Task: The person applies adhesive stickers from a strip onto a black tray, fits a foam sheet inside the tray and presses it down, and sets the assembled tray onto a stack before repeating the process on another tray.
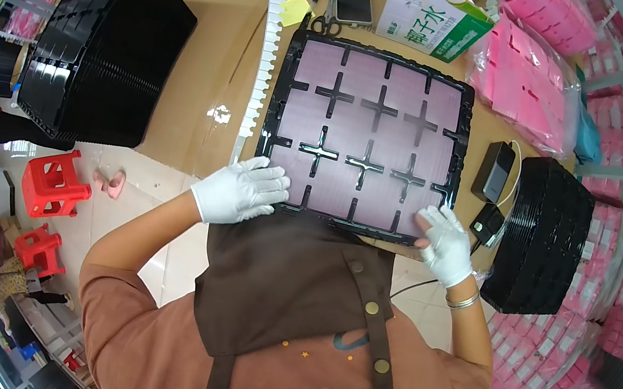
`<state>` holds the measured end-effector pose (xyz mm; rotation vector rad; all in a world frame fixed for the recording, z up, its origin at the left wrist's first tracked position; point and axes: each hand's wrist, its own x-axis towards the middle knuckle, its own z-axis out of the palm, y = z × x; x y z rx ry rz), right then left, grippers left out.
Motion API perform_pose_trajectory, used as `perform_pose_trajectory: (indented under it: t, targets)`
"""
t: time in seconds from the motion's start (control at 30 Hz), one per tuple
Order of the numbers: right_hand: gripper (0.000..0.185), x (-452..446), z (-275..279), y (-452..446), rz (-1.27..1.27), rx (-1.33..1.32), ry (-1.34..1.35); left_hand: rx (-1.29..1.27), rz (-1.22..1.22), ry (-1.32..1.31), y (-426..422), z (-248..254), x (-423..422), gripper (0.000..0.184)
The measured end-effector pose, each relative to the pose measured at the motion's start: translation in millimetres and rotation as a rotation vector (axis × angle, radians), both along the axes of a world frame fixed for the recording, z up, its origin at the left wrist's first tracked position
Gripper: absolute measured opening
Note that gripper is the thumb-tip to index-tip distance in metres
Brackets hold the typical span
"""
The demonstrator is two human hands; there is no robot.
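The brown tabletop (206,34) bears a tall tray stack (106,59) at nine o'clock, open board lying between it and the central black tray (462,136), which holds pinkish material (350,126); another tray stack (543,237) crowds three o'clock; a carton (434,18) stands at one; the left hand (241,190) lies at the tray's seven-o'clock corner, fingers extended; the right hand (446,247) is at five, its grip I cannot tell; scissors (325,26) sit just beyond the far edge at eleven.

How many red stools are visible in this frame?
2. One red stool stands beside the pink slippers on the left; the other red stool is just below it in the picture. Others could be hidden.
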<state>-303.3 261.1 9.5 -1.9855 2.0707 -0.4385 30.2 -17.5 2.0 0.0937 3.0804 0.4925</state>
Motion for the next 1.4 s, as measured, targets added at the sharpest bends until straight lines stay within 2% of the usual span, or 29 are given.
perform_pose_trajectory:
  t: [0.1, 0.23, 0.27, 0.3, 0.37, 0.4, 0.43, 0.5, 0.57, 0.63, 0.73, 0.83, 0.87, 0.9, 0.93, 1.03, 1.07, 1.1, 1.17, 1.2, 1.23, 1.27, 1.3, 1.37, 1.4]
  targets:
    - [0.030, -2.5, 0.8, 14.6, 0.145, 0.103, -0.062, 0.164, 0.044, -0.104, 6.7, 6.2, 6.7, 0.025]
    - [0.011, -17.8, 9.9, 16.5, -0.048, -0.119, -0.012, 0.174, 0.308, 0.188, 0.5, 1.9, 10.0, 0.015]
    - [0.009, -16.3, 3.4, 14.1, -0.222, -0.272, 0.076, 0.220, 0.406, 0.142, -5.0, -3.9, 8.8, 0.019]
    - [0.017, -17.2, -9.8, 21.7, -0.519, -0.199, 0.104, 0.259, 0.779, 0.193, 10.9, 0.3, 1.6, 0.034]
    - [0.034, -4.9, -17.6, 22.4, -0.692, -0.148, -0.070, 0.328, 1.066, 0.062, 22.9, -8.4, -1.2, 0.048]
    - [0.048, -0.1, -19.8, 24.3, -0.698, 0.138, -0.052, 0.354, 1.085, 0.045, 29.7, -12.4, -5.0, 0.051]
    - [0.059, 13.5, -29.1, 22.0, -0.716, 0.005, -0.109, 0.376, 1.107, 0.026, 35.3, -15.8, -8.3, 0.054]
    - [0.061, 31.1, -35.5, 13.3, -0.856, -0.055, -0.131, 0.399, 1.164, 0.019, 41.0, -19.5, -15.9, 0.056]
    - [0.055, 31.5, -50.4, 16.0, -0.886, -0.105, -0.083, 0.398, 1.247, 0.056, 44.0, -19.9, -22.1, 0.054]
    - [0.047, 33.1, -58.5, 17.2, -0.867, -0.161, -0.064, 0.234, 1.215, 0.178, 46.7, -34.6, -20.1, 0.046]
    - [0.048, 36.7, -50.0, 25.6, -0.882, -0.336, -0.160, 0.274, 1.232, 0.317, 48.8, -47.4, -16.4, 0.042]
    - [0.054, 53.6, 11.7, 17.9, -0.874, -0.547, -0.316, 0.541, 1.396, 0.515, 53.5, -54.2, -4.3, 0.039]
    - [0.055, 57.3, 28.1, 12.8, -0.824, -0.605, -0.365, 0.784, 1.453, 0.622, 54.4, -41.1, 4.4, 0.038]
    - [0.055, 59.8, 42.4, 7.1, -0.778, -0.663, -0.411, 1.170, 1.362, 0.900, 50.2, -29.8, 15.1, 0.035]
    - [0.068, 63.0, 57.0, -5.4, -0.761, -0.743, -0.475, 1.281, 1.330, 1.132, 45.7, -6.0, 28.3, 0.034]
    - [0.079, 66.8, 96.5, -49.5, -0.369, -0.812, -0.632, 1.006, 1.326, 1.481, 35.1, 104.7, 107.2, 0.019]
    - [0.086, 64.0, 92.9, -63.3, -0.369, -0.804, -0.538, 0.950, 1.280, 1.636, 43.2, 157.1, 117.8, 0.020]
    - [0.073, 65.4, 90.6, -75.2, -0.323, -0.801, -0.601, 0.752, 1.276, 1.735, 44.5, 179.1, 138.0, 0.021]
    - [0.056, 65.5, 82.2, -87.4, -0.321, -0.539, -0.659, 0.249, 1.312, 1.869, 44.8, 213.6, 171.5, 0.023]
    - [0.041, 70.9, 73.5, -96.8, -0.285, -0.540, -0.667, -0.130, 1.430, 1.687, 38.0, 217.9, 185.3, 0.023]
    - [0.035, 76.9, 64.4, -104.1, -0.274, -0.513, -0.693, -0.496, 1.518, 1.466, 29.8, 222.3, 192.4, 0.022]
    - [0.032, 83.3, 57.6, -108.9, -0.282, -0.461, -0.711, -0.691, 1.460, 1.277, 18.2, 224.4, 189.7, 0.020]
    - [0.029, 88.8, 51.7, -112.5, -0.289, -0.408, -0.727, -0.600, 1.275, 1.202, 4.0, 228.9, 180.2, 0.021]
    - [0.025, 94.8, 41.2, -117.7, -0.275, -0.379, -0.732, -0.671, 1.196, 0.997, -33.2, 223.3, 169.4, 0.021]
    - [0.024, 95.5, 36.8, -118.7, -0.259, -0.376, -0.713, -0.825, 1.067, 0.954, -59.2, 215.3, 169.3, 0.023]
